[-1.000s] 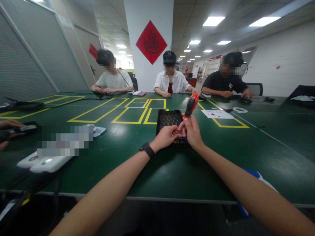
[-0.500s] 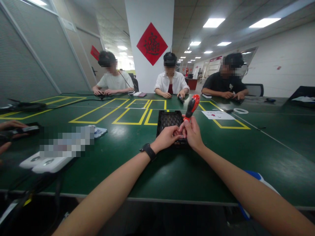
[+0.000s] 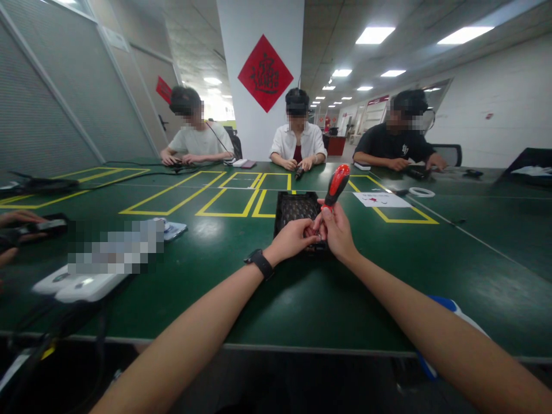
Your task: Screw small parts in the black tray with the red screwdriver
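Note:
A screwdriver with a red and black handle stands tilted in my right hand, handle end up, fingers closed around its lower part. My left hand, with a black band on the wrist, pinches close to the screwdriver's lower end. Whatever sits between its fingertips is too small and covered to make out. Both hands are over the near part of a black open plastic tray with a dark patterned inside. My fingers hide the tray's near right portion and the screwdriver's tip.
The green table carries yellow tape outlines. A white device with cables lies at left, near another person's hands. A paper sheet and a white ring lie right. Three people sit opposite.
My hands and the screwdriver hold almost the same pose over the tray. Across the table, the middle person's hands have come together and the right person's hand has moved outward.

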The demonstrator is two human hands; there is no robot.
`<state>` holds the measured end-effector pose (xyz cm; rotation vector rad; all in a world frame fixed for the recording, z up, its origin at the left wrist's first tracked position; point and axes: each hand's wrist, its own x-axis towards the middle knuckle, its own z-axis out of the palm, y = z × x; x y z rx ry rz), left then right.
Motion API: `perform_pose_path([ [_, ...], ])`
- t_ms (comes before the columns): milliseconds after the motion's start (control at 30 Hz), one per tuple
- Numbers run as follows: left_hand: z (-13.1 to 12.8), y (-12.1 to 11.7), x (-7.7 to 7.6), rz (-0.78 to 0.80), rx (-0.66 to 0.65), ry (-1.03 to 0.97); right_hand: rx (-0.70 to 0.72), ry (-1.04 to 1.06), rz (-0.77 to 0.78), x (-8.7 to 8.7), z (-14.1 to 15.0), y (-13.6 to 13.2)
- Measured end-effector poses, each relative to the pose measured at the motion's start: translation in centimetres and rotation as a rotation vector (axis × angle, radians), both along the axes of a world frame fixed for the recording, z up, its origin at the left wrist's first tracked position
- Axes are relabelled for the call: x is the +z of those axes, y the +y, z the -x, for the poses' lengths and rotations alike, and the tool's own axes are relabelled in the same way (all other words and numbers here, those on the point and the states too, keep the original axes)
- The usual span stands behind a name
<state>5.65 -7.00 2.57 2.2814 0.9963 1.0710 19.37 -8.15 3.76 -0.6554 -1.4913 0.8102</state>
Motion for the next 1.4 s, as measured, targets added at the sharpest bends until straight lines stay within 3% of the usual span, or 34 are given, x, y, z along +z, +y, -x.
perform_pose_path([
  [200,0.12,0.06,-0.12,0.066,-0.041,-0.024,0.004,0.005,-0.015,-0.18,-0.11,0.19],
  [500,0.26,-0.09,0.21,-0.027,-0.064,0.060,-0.009,0.030,-0.007,-0.36,-0.17,0.58],
  [767,0.16,0.19,-0.23,-0.021,0.023,0.033,-0.004,0.006,-0.016,-0.25,0.01,0.29],
  [1000,0.21,-0.09,0.20,-0.026,-0.059,0.033,-0.008,0.018,-0.006,-0.39,-0.19,0.62],
  [1267,0.12,-0.06,0.11,-0.011,0.029,0.029,-0.041,0.017,-0.025,-0.13,-0.06,0.17],
  [1400,0.27,-0.16,0.35,-0.035,-0.035,0.080,-0.014,0.019,-0.017,-0.14,-0.12,0.29],
])
